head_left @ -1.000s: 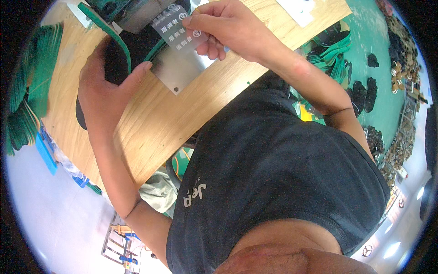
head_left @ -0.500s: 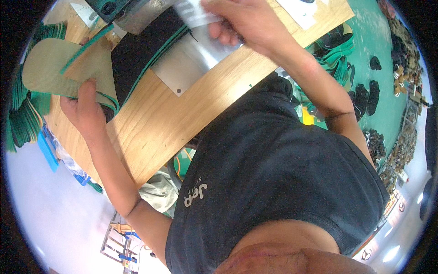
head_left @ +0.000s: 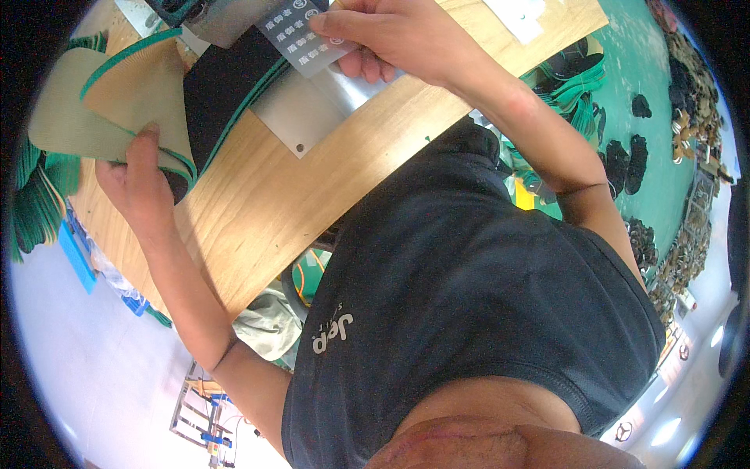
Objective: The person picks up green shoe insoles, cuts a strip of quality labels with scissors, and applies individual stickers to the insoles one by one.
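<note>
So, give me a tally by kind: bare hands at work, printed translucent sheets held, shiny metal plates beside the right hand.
Bare hands: 2 (left hand, right hand)
Printed translucent sheet: 1
Shiny metal plate: 1
Total: 4

the left hand [head_left: 141, 187], spread earlier, now apparently pinches the green-edged material [head_left: 70, 113], beige side turned up.
</note>
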The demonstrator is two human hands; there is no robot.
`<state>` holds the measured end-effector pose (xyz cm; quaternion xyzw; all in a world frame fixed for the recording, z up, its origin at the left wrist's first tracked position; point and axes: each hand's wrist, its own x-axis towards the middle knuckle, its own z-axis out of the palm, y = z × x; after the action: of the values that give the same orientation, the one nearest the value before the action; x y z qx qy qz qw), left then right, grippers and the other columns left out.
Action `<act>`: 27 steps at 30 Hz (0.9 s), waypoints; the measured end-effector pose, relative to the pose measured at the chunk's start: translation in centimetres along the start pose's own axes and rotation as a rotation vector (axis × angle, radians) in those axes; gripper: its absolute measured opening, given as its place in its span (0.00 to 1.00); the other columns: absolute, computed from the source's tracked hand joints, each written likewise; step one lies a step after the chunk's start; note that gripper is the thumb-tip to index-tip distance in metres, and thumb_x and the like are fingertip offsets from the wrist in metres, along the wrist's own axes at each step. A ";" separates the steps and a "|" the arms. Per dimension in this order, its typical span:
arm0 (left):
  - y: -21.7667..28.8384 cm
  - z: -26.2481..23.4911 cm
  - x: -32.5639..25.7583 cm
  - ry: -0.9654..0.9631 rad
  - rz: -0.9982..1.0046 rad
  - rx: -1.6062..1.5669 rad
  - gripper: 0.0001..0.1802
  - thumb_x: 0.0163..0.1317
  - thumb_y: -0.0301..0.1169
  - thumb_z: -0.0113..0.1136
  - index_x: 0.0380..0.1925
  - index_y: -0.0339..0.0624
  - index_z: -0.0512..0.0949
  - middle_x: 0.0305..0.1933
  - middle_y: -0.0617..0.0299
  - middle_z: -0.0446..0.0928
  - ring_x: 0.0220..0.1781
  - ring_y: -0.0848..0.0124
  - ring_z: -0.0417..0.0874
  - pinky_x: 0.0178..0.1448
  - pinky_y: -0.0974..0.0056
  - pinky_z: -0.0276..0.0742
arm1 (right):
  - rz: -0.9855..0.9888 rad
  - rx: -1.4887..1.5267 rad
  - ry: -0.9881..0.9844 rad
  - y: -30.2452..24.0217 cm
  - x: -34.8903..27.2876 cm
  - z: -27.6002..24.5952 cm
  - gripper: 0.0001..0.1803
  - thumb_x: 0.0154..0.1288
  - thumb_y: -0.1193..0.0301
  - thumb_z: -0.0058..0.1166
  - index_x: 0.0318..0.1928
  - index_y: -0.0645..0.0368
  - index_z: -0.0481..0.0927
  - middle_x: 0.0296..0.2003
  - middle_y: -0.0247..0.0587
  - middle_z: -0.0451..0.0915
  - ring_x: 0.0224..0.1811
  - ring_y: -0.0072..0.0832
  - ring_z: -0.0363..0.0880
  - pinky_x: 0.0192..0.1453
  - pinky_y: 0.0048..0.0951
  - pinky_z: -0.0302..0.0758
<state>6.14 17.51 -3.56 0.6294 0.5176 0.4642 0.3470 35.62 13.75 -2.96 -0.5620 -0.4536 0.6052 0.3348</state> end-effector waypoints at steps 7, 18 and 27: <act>-1.1 -0.8 0.3 -0.043 -0.027 0.017 0.23 0.54 0.27 0.63 0.50 0.27 0.74 0.48 0.52 0.79 0.49 0.65 0.78 0.55 0.64 0.72 | 0.011 -0.011 -0.002 0.1 0.4 0.2 0.18 0.71 0.64 0.49 0.26 0.62 0.77 0.17 0.37 0.78 0.15 0.20 0.74 0.20 0.21 0.71; 0.4 0.3 -0.4 -0.069 0.002 0.090 0.18 0.61 0.28 0.56 0.49 0.29 0.77 0.48 0.58 0.80 0.50 0.71 0.77 0.58 0.67 0.69 | -0.023 0.007 -0.046 0.7 1.0 0.0 0.19 0.72 0.62 0.50 0.26 0.62 0.77 0.16 0.37 0.77 0.14 0.20 0.74 0.18 0.21 0.70; 2.9 2.8 -0.6 -0.396 0.141 0.434 0.30 0.45 0.36 0.78 0.48 0.37 0.78 0.48 0.55 0.82 0.49 0.67 0.83 0.54 0.62 0.76 | -0.016 0.010 -0.068 0.3 -0.6 -0.2 0.16 0.70 0.66 0.50 0.26 0.62 0.78 0.17 0.34 0.77 0.15 0.19 0.73 0.19 0.20 0.69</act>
<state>9.72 16.42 -1.95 0.8016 0.4819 0.2342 0.2653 35.89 13.15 -2.99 -0.5359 -0.4662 0.6236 0.3266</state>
